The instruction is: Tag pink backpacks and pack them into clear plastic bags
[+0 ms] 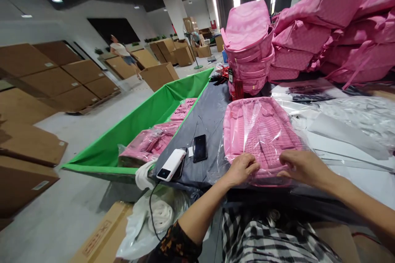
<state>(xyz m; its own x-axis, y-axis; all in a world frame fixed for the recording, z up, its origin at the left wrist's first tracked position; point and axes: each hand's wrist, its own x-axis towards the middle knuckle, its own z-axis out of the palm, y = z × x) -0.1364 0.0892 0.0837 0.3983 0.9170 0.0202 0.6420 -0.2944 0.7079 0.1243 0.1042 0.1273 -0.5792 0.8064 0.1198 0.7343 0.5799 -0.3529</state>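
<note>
A pink backpack lies flat in front of me on the dark-covered table, inside a clear plastic bag. At the bag's near edge on the left, my left hand is closed, its fingers curled on the plastic. My right hand pinches the film at the near right edge, thumb and fingers together. Between the two hands the pink fabric shows through the shiny film. Behind the bagged backpack stands an upright stack of pink backpacks with dark tags hanging at its left side.
A green fabric bin with several bagged pink packs adjoins the table's left side. A white power bank and a black phone lie nearby. Clear bags and more backpacks fill the right. A person stands among cartons.
</note>
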